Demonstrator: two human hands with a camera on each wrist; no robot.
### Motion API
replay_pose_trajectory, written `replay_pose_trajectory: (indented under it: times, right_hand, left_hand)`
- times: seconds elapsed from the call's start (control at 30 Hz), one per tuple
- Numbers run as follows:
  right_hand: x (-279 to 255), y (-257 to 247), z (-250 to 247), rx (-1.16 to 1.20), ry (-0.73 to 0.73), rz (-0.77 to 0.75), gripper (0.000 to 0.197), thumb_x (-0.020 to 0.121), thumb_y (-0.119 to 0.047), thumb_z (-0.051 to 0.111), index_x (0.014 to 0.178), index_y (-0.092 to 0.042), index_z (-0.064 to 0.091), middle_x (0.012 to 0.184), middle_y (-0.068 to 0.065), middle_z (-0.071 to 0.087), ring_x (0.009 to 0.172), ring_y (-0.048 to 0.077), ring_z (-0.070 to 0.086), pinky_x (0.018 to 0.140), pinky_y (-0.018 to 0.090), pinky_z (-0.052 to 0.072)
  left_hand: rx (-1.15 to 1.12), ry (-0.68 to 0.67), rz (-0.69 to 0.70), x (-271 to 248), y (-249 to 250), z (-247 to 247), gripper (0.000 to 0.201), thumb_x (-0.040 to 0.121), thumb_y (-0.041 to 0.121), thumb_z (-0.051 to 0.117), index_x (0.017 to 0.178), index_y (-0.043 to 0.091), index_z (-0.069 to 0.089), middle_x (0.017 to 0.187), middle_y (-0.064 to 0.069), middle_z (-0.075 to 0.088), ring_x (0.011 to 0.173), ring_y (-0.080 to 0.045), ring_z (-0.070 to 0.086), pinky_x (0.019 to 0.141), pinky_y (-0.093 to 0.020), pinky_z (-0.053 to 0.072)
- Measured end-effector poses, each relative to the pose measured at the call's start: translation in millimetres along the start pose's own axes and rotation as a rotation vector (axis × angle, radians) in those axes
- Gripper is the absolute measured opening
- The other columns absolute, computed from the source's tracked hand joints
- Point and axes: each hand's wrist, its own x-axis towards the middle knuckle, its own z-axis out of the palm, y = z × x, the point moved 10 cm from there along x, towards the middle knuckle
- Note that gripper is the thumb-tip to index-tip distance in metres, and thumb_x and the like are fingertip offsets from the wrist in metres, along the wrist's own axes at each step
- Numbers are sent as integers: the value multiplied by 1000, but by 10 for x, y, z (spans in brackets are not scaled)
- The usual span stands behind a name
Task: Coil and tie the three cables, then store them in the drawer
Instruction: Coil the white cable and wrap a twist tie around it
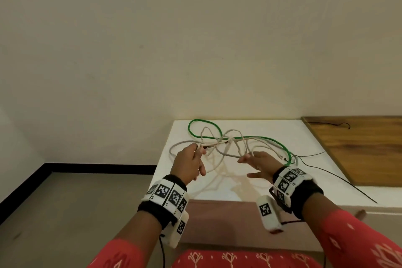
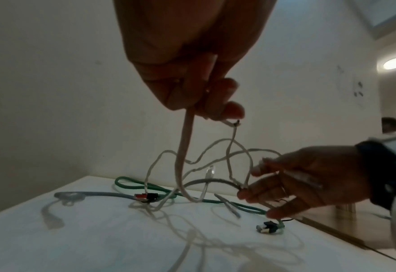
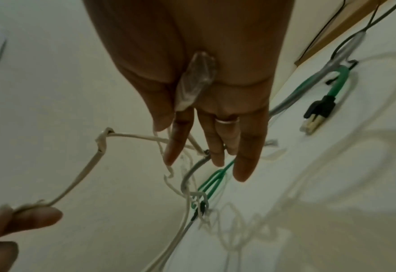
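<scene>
The left hand (image 1: 189, 163) was pinched at thumb and fingertips at lower centre; the right hand (image 1: 258, 164) reached forward, fingers extended.

White desk (image 1: 250, 189) against wall, wooden board (image 1: 356, 148) adjoining its right side. On desk: green cable (image 1: 203, 120) in loose loops across back, black-booted plug (image 2: 270, 226) at its right end; grey cable (image 1: 174, 147) curving at left; white cable (image 1: 219, 162) tangled over both, partly lifted clear of surface. Thin black wire (image 1: 339, 177) trails off right edge. Cable shadows on top.
</scene>
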Motion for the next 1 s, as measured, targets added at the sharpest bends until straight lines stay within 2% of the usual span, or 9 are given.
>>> replay_pose_trajectory:
  times: [0.07,0.23,0.3,0.4,0.5,0.63,0.77,0.87,1.0]
  right_hand:
    - [45,-94,-34,34,20,-51,29,95,-22,43,75,-12,61,80,-7,48,82,6,44,98,49,43]
    - [84,-48,-111,350,50,-108,26,95,-18,44,74,-13,60,95,-2,62,118,15,46,87,44,48]
    - [102,-17,-142,522,47,-141,25,95,-14,42,77,-11,60,98,0,63,118,16,48,90,48,46]
    - [174,-45,-127,712,-25,-178,30,95,-21,38,84,-11,63,102,1,63,111,12,51,81,42,53]
    - [285,-83,-142,784,-36,-186,39,95,-21,39,69,-13,67,85,-1,69,98,10,57,83,45,50]
    - [358,47,-362,413,135,-66,32,95,-22,44,73,-14,65,83,3,63,81,12,51,76,39,50]
    - [232,129,-380,34,7,30,26,96,-19,42,80,-10,60,73,3,68,59,12,63,57,25,49]
    - [123,-17,-449,-162,-17,-51,25,95,-11,45,76,-10,61,62,5,61,34,5,43,37,15,36]
    - [-8,-304,-643,-255,82,-147,24,95,-14,43,77,-13,58,57,4,46,28,1,31,31,12,24]
  left_hand:
    - [53,27,21,37,16,-19,20,97,19,34,88,15,52,47,-4,55,27,-4,37,42,-22,34]
    - [152,22,61,79,83,93,24,98,21,34,101,6,52,47,-1,54,30,2,44,48,-23,32]
    - [160,4,69,94,104,167,24,98,23,33,104,8,51,48,-2,55,31,2,44,48,-22,32]
    - [164,-64,65,121,128,347,22,98,22,33,107,9,49,51,-3,56,30,0,43,44,-19,32]
    - [189,-166,60,104,108,559,23,98,25,32,109,12,48,53,-6,59,29,-6,38,39,-19,34]
    - [204,-119,63,129,107,359,23,98,23,34,103,9,52,57,-6,62,29,2,43,42,-19,32]
    - [214,-32,72,162,9,-179,21,98,22,36,84,19,51,45,5,53,29,-3,39,43,-22,31]
    - [87,115,41,143,-127,-675,23,98,20,35,83,17,52,47,-2,54,28,-10,35,33,-19,32]
    - [-35,266,27,5,-163,-1177,23,99,17,31,94,6,51,55,-13,54,25,-8,40,29,-12,29]
